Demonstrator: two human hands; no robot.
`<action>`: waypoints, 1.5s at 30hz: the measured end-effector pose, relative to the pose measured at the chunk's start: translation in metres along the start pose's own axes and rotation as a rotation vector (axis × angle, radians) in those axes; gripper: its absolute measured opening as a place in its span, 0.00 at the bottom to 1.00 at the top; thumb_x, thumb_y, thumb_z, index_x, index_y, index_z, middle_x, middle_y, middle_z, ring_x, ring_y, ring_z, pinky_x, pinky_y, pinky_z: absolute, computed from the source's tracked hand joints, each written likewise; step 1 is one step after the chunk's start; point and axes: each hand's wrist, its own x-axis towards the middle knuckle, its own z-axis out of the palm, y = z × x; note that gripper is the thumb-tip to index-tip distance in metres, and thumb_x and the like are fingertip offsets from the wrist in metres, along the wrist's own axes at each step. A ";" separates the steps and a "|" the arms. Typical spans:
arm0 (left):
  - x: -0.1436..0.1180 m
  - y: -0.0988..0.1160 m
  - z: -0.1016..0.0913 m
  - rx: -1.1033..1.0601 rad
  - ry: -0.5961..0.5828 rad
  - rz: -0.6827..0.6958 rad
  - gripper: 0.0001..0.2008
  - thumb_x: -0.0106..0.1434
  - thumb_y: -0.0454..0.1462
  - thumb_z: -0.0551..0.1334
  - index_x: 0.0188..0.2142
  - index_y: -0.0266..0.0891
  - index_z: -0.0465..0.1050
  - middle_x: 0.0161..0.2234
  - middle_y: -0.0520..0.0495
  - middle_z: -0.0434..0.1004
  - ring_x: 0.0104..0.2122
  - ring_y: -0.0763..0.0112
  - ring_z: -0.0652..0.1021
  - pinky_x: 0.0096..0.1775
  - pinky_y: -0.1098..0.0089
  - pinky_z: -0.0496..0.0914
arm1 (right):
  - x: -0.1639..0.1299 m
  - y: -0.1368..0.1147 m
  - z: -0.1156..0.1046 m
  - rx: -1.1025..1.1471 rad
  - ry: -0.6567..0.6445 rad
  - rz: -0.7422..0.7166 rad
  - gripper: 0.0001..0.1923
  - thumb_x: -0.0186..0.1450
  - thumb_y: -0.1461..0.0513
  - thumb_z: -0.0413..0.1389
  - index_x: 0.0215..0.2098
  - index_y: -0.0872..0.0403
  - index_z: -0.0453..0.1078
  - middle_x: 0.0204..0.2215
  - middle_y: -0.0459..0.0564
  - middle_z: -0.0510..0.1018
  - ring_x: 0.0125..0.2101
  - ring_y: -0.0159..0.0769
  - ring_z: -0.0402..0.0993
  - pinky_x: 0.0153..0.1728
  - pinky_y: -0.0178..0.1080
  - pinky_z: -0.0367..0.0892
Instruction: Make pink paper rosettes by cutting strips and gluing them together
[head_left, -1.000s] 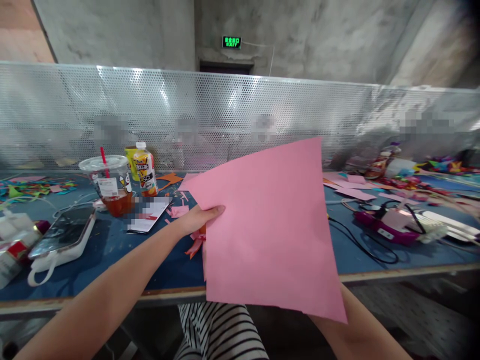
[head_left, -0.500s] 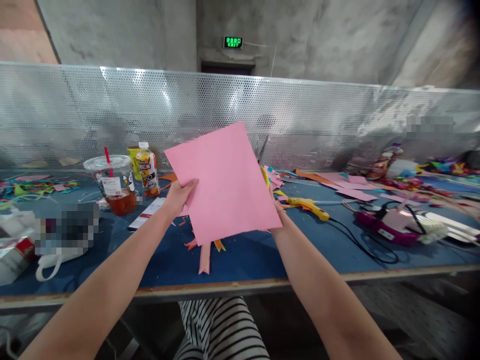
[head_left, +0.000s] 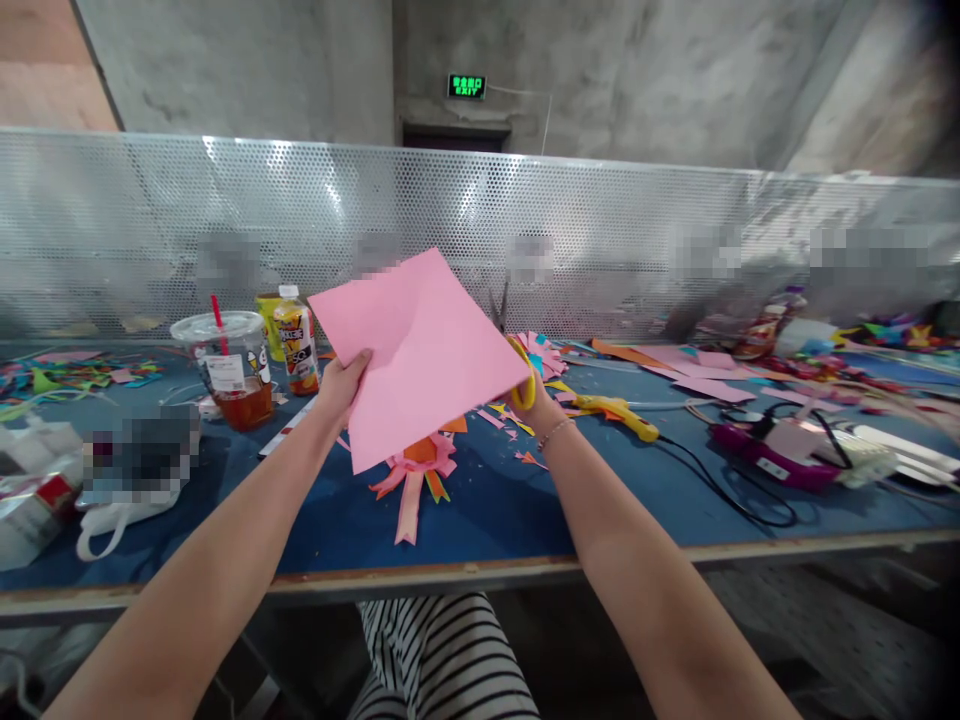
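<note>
My left hand grips the left edge of a pink paper sheet, which hangs tilted above the blue table. My right hand is at the sheet's right edge, its fingers through the yellow handles of a pair of scissors whose blades point up behind the paper. Under the sheet a pink and orange paper rosette with ribbon tails lies on the table.
An iced drink cup with a red straw and a juice bottle stand at the left. A yellow glue gun and a magenta device with black cables lie to the right. Paper scraps are scattered about; a perforated metal screen backs the table.
The pink sheet has moved away from my face and turned counter-clockwise; both arms have stretched forward. The scissors in my right hand and the rosette on the table have come into view.
</note>
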 end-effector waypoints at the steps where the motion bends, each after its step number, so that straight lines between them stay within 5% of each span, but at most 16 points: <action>1: 0.001 -0.002 0.000 -0.018 0.020 0.013 0.20 0.45 0.44 0.67 0.35 0.32 0.72 0.33 0.42 0.77 0.30 0.66 0.76 0.37 0.64 0.72 | 0.004 0.001 0.001 0.047 -0.042 0.052 0.18 0.48 0.45 0.55 0.25 0.51 0.66 0.18 0.45 0.71 0.23 0.34 0.71 0.17 0.33 0.65; 4: 0.004 -0.009 0.002 -0.083 0.083 0.046 0.16 0.49 0.41 0.65 0.37 0.35 0.71 0.37 0.43 0.77 0.37 0.65 0.77 0.43 0.64 0.71 | 0.006 0.000 0.010 0.152 -0.131 0.161 0.20 0.49 0.44 0.54 0.25 0.51 0.64 0.18 0.47 0.71 0.24 0.36 0.70 0.18 0.35 0.65; 10: 0.006 -0.015 0.005 -0.133 0.133 0.068 0.11 0.54 0.37 0.61 0.38 0.40 0.69 0.40 0.47 0.76 0.42 0.71 0.75 0.48 0.67 0.68 | -0.010 -0.007 0.026 0.175 -0.062 0.102 0.16 0.50 0.49 0.56 0.27 0.51 0.63 0.18 0.45 0.70 0.29 0.38 0.72 0.25 0.39 0.67; 15: 0.004 -0.016 0.007 -0.151 0.156 0.052 0.12 0.56 0.37 0.59 0.42 0.43 0.68 0.43 0.48 0.75 0.45 0.70 0.74 0.46 0.68 0.69 | -0.010 -0.002 0.030 0.089 -0.021 0.035 0.16 0.48 0.51 0.59 0.23 0.51 0.59 0.16 0.42 0.67 0.24 0.34 0.70 0.21 0.36 0.65; 24: -0.018 -0.002 0.018 -0.233 -0.225 -0.147 0.17 0.49 0.36 0.63 0.41 0.38 0.68 0.40 0.44 0.75 0.35 0.65 0.77 0.33 0.66 0.73 | 0.005 0.004 0.017 0.097 0.263 -0.109 0.13 0.42 0.66 0.58 0.22 0.51 0.58 0.14 0.36 0.63 0.13 0.24 0.60 0.13 0.29 0.58; 28: -0.017 0.009 0.010 -0.357 -0.184 -0.120 0.18 0.53 0.44 0.58 0.42 0.39 0.69 0.42 0.43 0.75 0.42 0.60 0.75 0.37 0.63 0.72 | 0.016 -0.004 0.002 0.170 0.327 -0.126 0.13 0.40 0.67 0.58 0.22 0.52 0.59 0.17 0.38 0.68 0.18 0.25 0.66 0.19 0.29 0.64; 37: 0.009 0.016 -0.020 -0.346 -0.162 -0.146 0.31 0.52 0.60 0.50 0.38 0.36 0.71 0.37 0.38 0.76 0.43 0.56 0.75 0.42 0.57 0.70 | 0.024 -0.003 -0.020 0.191 0.265 -0.161 0.13 0.41 0.67 0.60 0.24 0.53 0.62 0.20 0.39 0.72 0.20 0.27 0.70 0.23 0.32 0.68; 45: 0.010 0.020 -0.021 -0.079 -0.267 -0.351 0.16 0.47 0.41 0.66 0.34 0.34 0.74 0.30 0.40 0.78 0.31 0.61 0.78 0.33 0.64 0.74 | 0.016 -0.009 -0.020 0.088 0.089 -0.135 0.14 0.40 0.66 0.63 0.25 0.54 0.67 0.21 0.42 0.73 0.20 0.28 0.68 0.22 0.33 0.68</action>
